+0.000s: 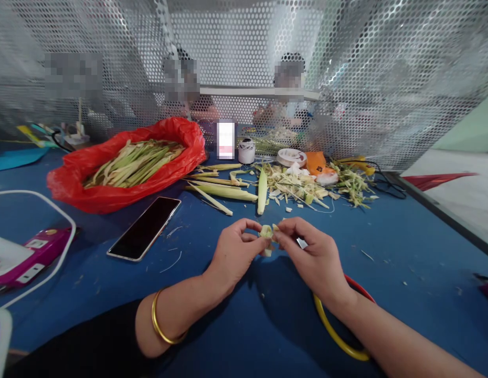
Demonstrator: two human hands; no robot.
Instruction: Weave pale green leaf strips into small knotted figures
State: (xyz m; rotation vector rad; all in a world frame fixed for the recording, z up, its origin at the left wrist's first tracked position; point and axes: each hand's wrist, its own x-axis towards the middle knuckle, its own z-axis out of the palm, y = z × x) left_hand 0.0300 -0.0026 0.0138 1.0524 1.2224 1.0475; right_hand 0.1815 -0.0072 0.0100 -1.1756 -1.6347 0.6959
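My left hand (pixel 234 253) and my right hand (pixel 313 257) meet over the blue table (pixel 405 247), both pinching a small folded piece of pale green leaf (pixel 266 232) between fingertips. A gold bangle sits on my left wrist. Under my right hand lie scissors with yellow and red handles (pixel 338 336); a bit of blade shows by the fingers.
A red plastic bag of leaf strips (pixel 126 163) lies at the left, a dark phone (pixel 145 228) in front of it. Loose leaf strips and trimmings (pixel 295 186) are scattered behind my hands. A pink tool with a white cord (pixel 29 254) sits far left. Other people sit behind a perforated screen (pixel 385 63).
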